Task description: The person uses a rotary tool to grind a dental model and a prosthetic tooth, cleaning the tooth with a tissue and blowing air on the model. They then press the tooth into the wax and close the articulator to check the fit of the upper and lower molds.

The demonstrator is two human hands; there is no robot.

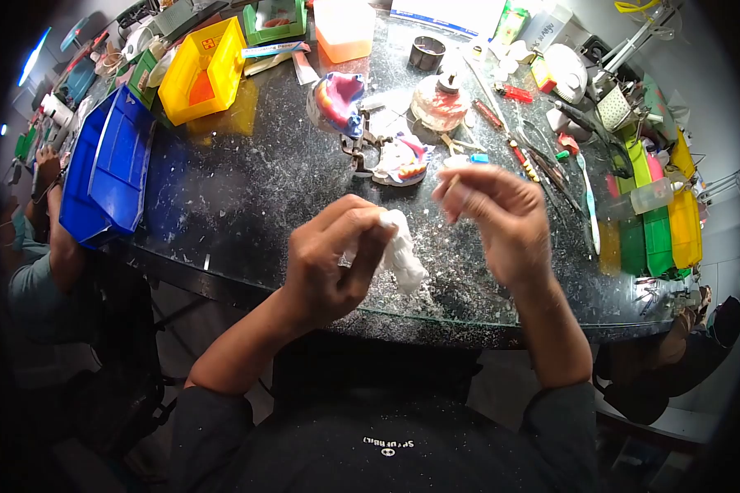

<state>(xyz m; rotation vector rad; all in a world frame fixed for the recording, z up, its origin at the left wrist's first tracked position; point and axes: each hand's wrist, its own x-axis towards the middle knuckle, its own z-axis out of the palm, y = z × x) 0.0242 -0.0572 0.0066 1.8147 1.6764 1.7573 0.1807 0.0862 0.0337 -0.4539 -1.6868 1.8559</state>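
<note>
My left hand (337,255) is closed, thumb and fingers pinched on a white cloth (404,259) that hangs down over the near part of the bench. To its right, my right hand (501,218) is raised above the bench, its thumb and fingertips pressed together; whatever lies between them is too small and blurred to name. Just beyond my hands sits a hinged metal articulator (358,154) with a red and blue dental model (337,103) on one side and a smaller model (404,158) on the other.
A blue bin (111,168) and a yellow bin (203,72) stand at the left. Behind the models are a round pink-stained pot (441,103) and a dark cup (427,53). Tools and a toothbrush (588,197) lie right. A co-worker's arm (57,222) shows far left.
</note>
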